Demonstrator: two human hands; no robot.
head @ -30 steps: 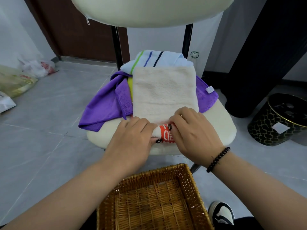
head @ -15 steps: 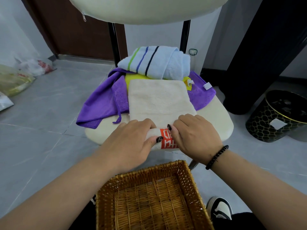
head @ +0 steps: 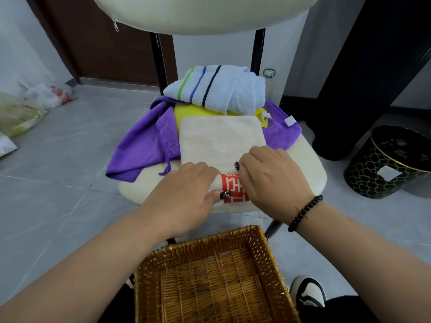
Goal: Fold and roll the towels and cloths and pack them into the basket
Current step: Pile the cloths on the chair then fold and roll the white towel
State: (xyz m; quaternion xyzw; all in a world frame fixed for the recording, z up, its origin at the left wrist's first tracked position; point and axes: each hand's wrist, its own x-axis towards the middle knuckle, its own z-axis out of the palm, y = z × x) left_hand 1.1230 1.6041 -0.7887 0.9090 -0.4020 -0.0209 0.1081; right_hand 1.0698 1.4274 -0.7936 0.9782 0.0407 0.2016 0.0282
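A cream towel [head: 221, 138] lies flat on the chair seat [head: 307, 164], its near end rolled up and showing an orange patterned band [head: 232, 186]. My left hand [head: 184, 197] and my right hand [head: 268, 176] both grip that roll, fingers curled over it. Under the towel lie a yellow cloth [head: 186, 111] and a purple cloth [head: 140, 148]. A light blue striped towel [head: 219, 88] is bunched at the back of the seat. The wicker basket [head: 210, 238] sits in front of me, below my arms, with nothing in it.
A black and gold patterned bin [head: 384, 164] stands on the floor to the right, beside a tall black object [head: 363, 66]. Plastic bags [head: 30, 103] lie on the floor at the left. The chair back [head: 200, 12] overhangs the top. My shoe [head: 307, 292] is lower right.
The roll has grown thicker and moved away from me, leaving less flat cream towel. More of the blue striped towel and yellow cloth behind it is uncovered.
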